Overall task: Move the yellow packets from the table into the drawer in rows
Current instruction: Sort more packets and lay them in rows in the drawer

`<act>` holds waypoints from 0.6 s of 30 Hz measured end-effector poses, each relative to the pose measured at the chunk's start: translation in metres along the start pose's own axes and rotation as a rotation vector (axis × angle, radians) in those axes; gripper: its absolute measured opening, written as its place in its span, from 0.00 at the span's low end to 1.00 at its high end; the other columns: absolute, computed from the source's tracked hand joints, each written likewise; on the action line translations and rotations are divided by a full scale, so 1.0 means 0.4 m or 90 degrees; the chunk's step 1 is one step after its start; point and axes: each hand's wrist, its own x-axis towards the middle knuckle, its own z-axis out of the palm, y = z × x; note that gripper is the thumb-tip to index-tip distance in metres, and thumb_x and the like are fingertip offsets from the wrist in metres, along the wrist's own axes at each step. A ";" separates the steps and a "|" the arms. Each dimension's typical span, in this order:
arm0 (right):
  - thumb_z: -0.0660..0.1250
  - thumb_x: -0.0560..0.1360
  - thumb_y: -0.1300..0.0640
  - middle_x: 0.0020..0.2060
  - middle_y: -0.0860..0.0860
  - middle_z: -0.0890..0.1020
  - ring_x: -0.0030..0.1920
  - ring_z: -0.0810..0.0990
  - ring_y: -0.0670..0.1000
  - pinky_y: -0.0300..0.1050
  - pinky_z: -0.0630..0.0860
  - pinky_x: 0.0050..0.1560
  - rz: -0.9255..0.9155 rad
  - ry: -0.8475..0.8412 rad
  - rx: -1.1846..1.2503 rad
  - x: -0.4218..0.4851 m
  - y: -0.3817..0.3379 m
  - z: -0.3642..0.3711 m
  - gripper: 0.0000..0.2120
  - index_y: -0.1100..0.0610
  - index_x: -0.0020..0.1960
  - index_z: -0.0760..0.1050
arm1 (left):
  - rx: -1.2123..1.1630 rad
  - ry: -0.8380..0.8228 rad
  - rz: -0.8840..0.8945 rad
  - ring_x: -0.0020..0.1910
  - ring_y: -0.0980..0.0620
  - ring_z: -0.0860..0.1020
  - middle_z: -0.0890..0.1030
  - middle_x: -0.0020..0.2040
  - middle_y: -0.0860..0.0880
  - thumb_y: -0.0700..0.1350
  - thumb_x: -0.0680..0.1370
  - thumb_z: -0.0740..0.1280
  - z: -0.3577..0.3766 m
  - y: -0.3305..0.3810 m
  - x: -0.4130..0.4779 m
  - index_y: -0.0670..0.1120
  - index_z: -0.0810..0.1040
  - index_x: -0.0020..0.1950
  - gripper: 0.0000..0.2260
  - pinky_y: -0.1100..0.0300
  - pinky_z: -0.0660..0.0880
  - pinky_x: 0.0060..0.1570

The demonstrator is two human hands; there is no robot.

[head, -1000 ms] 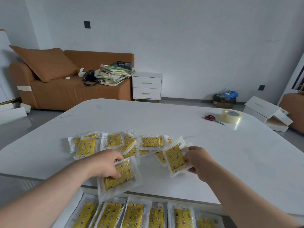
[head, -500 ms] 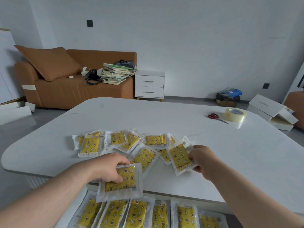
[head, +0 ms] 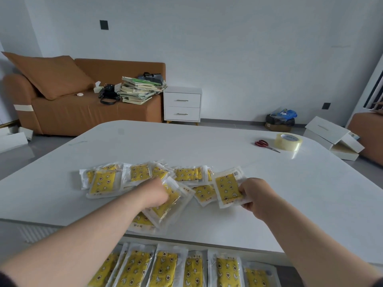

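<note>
Yellow packet [head: 227, 188], long axis front-to-back.

I see bright, even, cool light, no hard shadows. Table [head: 186, 146] top glossy: faint sheen + tape roll [head: 288, 141] reflection just near of it. Slight motion blur on left hand [head: 154, 193] & its packet [head: 173, 200]. Wide-angle bend strong at right edge; forearms stretched at near corners.
</note>
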 end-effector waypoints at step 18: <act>0.53 0.77 0.66 0.39 0.56 0.80 0.38 0.82 0.55 0.48 0.81 0.41 -0.031 0.002 -0.063 0.027 0.022 -0.002 0.12 0.58 0.43 0.74 | -0.062 0.021 -0.053 0.38 0.53 0.76 0.77 0.43 0.48 0.45 0.67 0.76 0.009 0.082 0.015 0.43 0.73 0.54 0.20 0.62 0.72 0.34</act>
